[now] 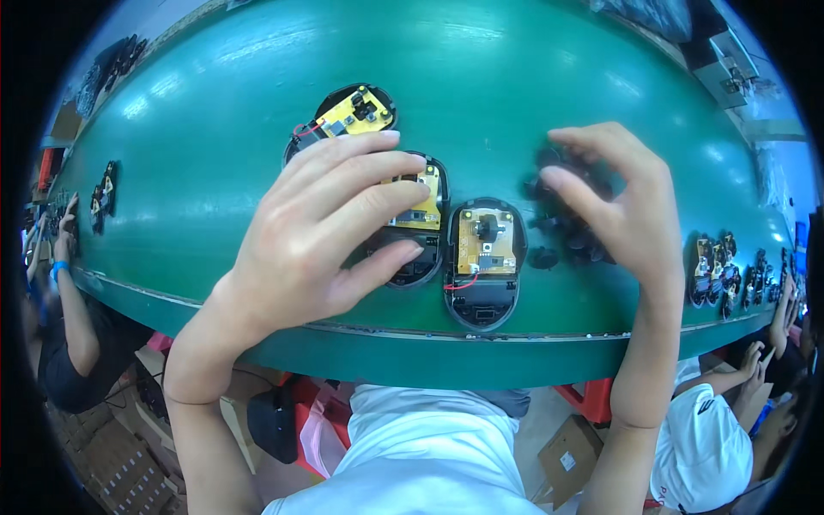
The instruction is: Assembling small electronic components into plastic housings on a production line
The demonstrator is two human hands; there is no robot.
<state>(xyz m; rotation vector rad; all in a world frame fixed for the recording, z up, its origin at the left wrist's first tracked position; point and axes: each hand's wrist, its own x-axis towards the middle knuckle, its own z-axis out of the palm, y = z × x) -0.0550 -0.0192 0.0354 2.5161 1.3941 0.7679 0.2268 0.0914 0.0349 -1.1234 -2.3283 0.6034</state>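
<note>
Three open computer mouse bases stand in front of me, each a black shell with a yellow circuit board. My left hand (322,219) is open, its fingers stretched over the middle mouse base (414,268) and hiding part of it; whether it touches is unclear. Just right of that lies another mouse base (485,296), fully visible, with a black wheel on its board and a red wire. Farther back, a third mouse base (352,112) is tilted and partly covered by the left fingers. Over a heap of small black parts (571,202), my right hand (622,184) holds thumb and forefinger apart.
The green table (481,77) curves across the view. More mouse bases (712,266) cluster at the right, and a few (103,197) at the far left. Other people's arms (75,322) reach in at both sides. A cardboard box (571,455) sits below the table.
</note>
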